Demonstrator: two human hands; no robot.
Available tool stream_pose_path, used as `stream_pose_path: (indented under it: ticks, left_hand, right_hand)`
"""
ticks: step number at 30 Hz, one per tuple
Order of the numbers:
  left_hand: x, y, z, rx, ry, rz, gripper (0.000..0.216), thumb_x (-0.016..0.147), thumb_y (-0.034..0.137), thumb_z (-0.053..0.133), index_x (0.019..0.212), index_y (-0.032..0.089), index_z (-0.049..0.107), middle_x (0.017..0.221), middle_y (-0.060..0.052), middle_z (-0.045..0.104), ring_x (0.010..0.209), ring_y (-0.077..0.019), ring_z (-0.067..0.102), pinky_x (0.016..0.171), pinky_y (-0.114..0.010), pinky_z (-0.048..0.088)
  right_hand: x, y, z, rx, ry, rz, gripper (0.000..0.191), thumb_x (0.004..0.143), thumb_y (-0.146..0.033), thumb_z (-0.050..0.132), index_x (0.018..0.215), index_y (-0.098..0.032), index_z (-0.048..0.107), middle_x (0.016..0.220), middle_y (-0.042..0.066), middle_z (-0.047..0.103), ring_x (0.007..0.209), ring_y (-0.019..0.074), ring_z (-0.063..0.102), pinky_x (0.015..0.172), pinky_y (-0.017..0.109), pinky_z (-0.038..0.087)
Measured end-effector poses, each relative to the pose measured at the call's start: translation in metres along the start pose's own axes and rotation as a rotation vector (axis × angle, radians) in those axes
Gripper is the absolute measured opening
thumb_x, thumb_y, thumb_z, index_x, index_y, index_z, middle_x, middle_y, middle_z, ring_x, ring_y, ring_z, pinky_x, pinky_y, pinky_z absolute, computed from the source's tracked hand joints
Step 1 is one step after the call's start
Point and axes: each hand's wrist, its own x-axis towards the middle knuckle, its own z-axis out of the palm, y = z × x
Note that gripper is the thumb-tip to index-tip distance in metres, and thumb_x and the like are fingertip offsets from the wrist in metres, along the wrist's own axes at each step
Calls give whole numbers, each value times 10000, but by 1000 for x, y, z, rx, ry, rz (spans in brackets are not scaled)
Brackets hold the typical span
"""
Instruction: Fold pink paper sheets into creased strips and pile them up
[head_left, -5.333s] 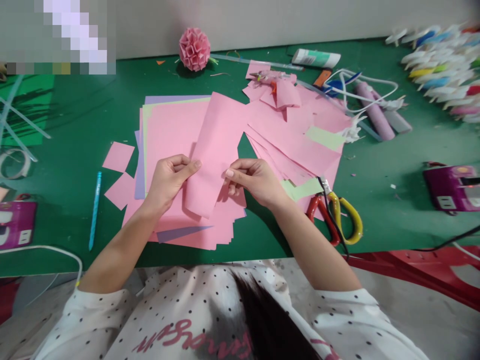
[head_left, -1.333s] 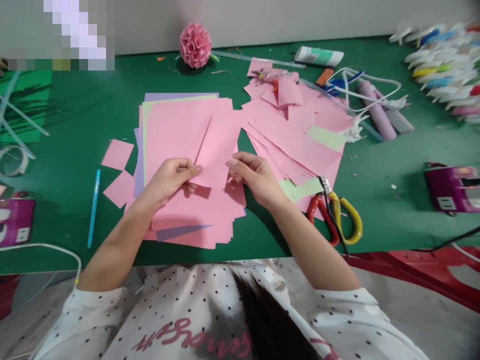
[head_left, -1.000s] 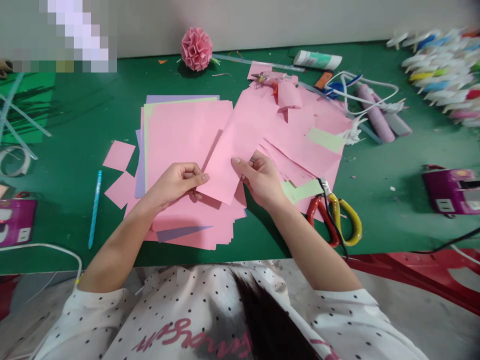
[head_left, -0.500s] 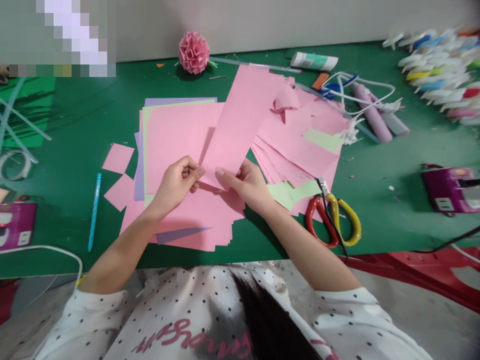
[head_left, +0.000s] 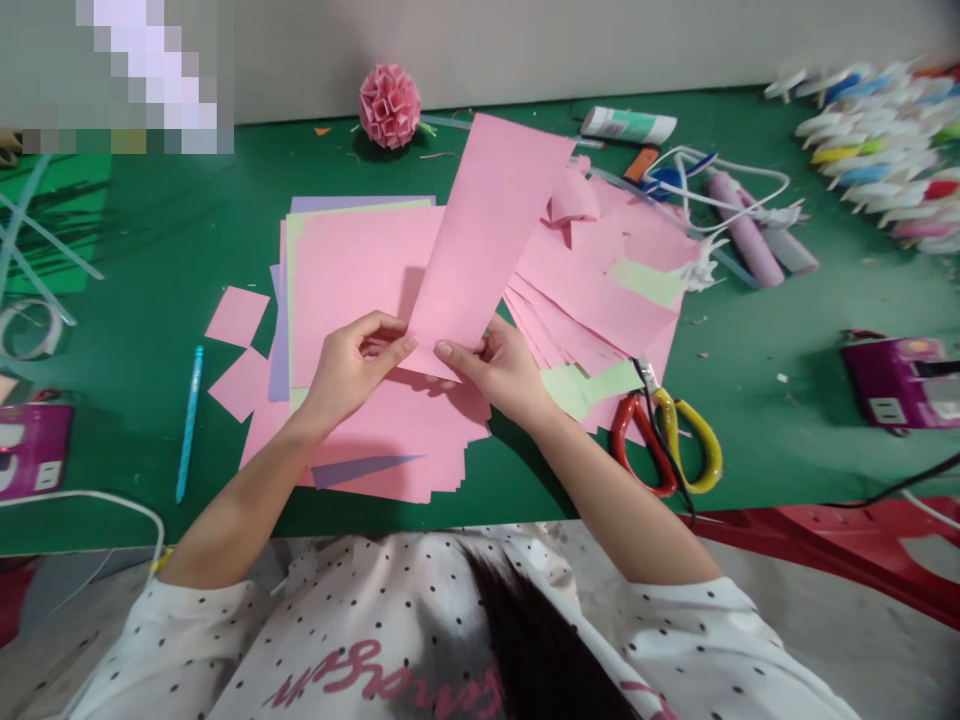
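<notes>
- Your left hand (head_left: 351,362) and right hand (head_left: 508,372) pinch the pink paper strip (head_left: 495,235) near its lower end.
- Likely light, bendy, easily creased; hold it lightly by its edges.

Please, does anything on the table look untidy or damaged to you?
Yes: the right-hand paper pile is fanned unevenly, with one curled pink scrap on top. The held pink sheet shows no visible damage.

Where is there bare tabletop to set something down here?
Bare table shows between the marked green sheet and the paper stack, beyond the pink squares, and between the scissors and the purple box to their right, bar tiny scraps. Crowded: beneath the held pink sheet, left hand and right hand, and across the loose pink paper beyond the scissors.
</notes>
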Motion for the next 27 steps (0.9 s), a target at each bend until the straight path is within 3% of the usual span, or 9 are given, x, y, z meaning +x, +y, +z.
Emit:
stream_pose_path:
  ticks: [8,17,19,22,27]
  left_hand:
    - [4,-9,-3,-197,-24,-90,243,757,375,852,782,182,707,732,-1,656,665,-119,580,624,-258,456]
    - [6,-6,-2,-216,-10,-88,247,743,374,862,750,179,710,723,-4,658,690,-126,591,660,-265,465]
    - [6,-7,-2,-204,-5,-89,255,738,378,867,728,178,710,709,-3,655,682,-126,586,662,-268,465]
    - [4,-6,-3,-197,-7,-101,254,733,377,873,735,177,716,722,-7,666,697,-130,594,681,-273,471]
    - [2,1,-1,-188,-30,-125,270,767,410,844,745,180,705,735,-4,649,709,-131,586,705,-279,477]
  right_hand:
    - [-1,3,0,-5,-18,18,552,710,-545,869,1052,-240,561,929,37,775,767,246,779,592,371,677]
    - [-2,1,-3,13,-132,142,627,715,-522,873,1153,-228,536,934,34,751,684,226,757,626,408,662]
    - [-1,2,-3,-65,-115,88,558,742,-552,846,1101,-222,575,833,3,707,638,178,701,587,343,608]
    - [1,3,-6,-200,-11,-37,440,825,-628,741,880,-213,604,647,-44,544,547,101,512,503,257,432]
    - [2,3,-11,-272,46,-66,546,859,-699,655,676,-214,485,598,-57,371,548,86,334,512,271,265]
